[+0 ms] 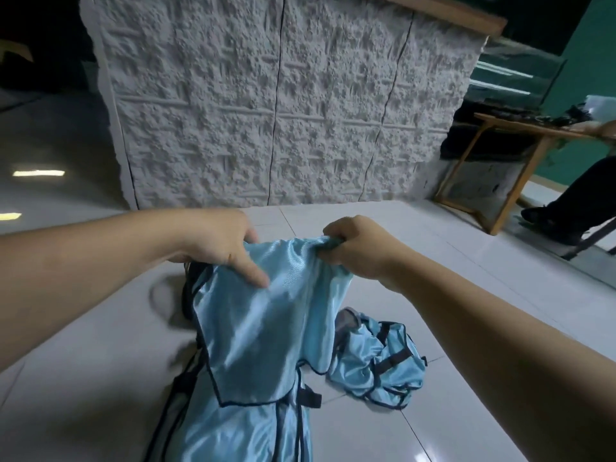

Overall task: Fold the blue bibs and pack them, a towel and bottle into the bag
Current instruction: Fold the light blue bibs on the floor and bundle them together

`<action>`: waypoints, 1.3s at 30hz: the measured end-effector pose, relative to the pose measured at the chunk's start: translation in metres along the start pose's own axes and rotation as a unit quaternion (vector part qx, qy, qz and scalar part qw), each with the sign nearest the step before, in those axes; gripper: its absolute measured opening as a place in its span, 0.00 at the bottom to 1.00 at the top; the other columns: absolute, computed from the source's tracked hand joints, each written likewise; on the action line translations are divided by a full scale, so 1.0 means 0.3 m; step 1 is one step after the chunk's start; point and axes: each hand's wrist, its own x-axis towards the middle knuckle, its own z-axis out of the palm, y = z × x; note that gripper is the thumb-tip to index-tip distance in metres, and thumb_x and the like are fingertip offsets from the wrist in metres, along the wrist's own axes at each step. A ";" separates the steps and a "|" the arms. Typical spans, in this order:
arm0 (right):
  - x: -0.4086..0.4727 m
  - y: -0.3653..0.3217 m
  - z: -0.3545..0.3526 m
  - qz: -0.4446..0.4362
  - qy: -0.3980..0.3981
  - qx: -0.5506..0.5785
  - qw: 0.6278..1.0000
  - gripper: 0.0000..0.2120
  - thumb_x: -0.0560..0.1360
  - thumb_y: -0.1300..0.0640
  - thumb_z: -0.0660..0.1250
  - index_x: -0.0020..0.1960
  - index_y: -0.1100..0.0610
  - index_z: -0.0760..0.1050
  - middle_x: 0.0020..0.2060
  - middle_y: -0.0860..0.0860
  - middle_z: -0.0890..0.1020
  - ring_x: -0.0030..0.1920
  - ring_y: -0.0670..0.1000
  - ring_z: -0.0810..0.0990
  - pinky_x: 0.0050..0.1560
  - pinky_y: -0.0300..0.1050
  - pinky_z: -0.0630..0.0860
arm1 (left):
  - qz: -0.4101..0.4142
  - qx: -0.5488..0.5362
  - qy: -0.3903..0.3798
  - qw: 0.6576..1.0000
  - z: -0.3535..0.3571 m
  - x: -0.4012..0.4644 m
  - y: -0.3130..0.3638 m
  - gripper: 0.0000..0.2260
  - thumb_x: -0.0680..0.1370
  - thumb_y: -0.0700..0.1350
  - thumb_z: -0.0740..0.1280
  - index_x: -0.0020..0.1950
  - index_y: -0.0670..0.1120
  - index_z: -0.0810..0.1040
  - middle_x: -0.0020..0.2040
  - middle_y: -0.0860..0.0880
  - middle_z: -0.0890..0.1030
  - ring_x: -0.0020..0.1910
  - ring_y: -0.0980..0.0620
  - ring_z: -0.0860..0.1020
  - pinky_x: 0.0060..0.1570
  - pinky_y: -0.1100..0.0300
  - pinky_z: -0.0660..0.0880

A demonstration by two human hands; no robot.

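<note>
A blue bib [253,331] hangs above the tiled floor [466,295], its top edge gripped by the left hand [220,241] and right hand [358,248]. A crumpled second bib [376,361] lies just beside it.

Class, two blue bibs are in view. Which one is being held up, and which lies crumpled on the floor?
The held bib hangs from both hands, left hand and right hand gripping its top edge. The other bib lies bunched on the tiles to its right, untouched.
</note>
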 end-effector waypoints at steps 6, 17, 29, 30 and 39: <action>-0.009 0.053 0.058 -0.002 -0.075 0.037 0.996 0.08 0.74 0.61 0.73 0.40 0.65 0.80 0.32 0.55 0.79 0.33 0.53 0.76 0.38 0.47 0.72 | 0.017 0.145 -0.024 0.989 0.040 0.030 -0.058 0.03 0.72 0.46 0.77 0.44 0.48 0.85 0.48 0.50 0.86 0.44 0.52 0.82 0.43 0.63 0.78; 0.058 0.215 0.293 0.049 -0.181 0.053 0.981 0.06 0.76 0.59 0.72 0.49 0.62 0.84 0.46 0.61 0.86 0.47 0.61 0.84 0.52 0.54 0.82 | -0.015 0.057 -0.157 0.986 0.221 0.164 -0.308 0.04 0.82 0.45 0.68 0.53 0.48 0.83 0.46 0.50 0.87 0.45 0.48 0.84 0.49 0.56 0.80; 0.281 0.599 0.858 0.158 -0.072 -0.179 0.968 0.13 0.72 0.55 0.64 0.55 0.55 0.80 0.50 0.55 0.83 0.52 0.61 0.82 0.49 0.51 0.80 | -0.072 0.274 0.060 0.957 0.679 0.517 -0.594 0.09 0.81 0.55 0.66 0.55 0.51 0.76 0.55 0.49 0.78 0.59 0.46 0.75 0.55 0.50 0.72; 0.283 0.612 0.876 0.162 -0.060 -0.193 0.966 0.14 0.73 0.55 0.64 0.57 0.55 0.78 0.52 0.55 0.82 0.55 0.61 0.80 0.52 0.52 0.80 | -0.080 0.296 0.076 0.949 0.694 0.528 -0.604 0.10 0.81 0.55 0.66 0.58 0.51 0.75 0.56 0.49 0.77 0.60 0.46 0.74 0.56 0.49 0.70; 0.102 0.615 1.106 -0.080 -0.094 -0.184 0.975 0.33 0.80 0.50 0.52 0.82 0.62 0.52 0.82 0.58 0.54 0.83 0.59 0.47 0.81 0.60 0.50 | 0.186 0.231 0.233 0.926 0.968 0.463 -0.566 0.20 0.78 0.47 0.61 0.69 0.44 0.79 0.69 0.44 0.78 0.72 0.43 0.74 0.72 0.44 0.65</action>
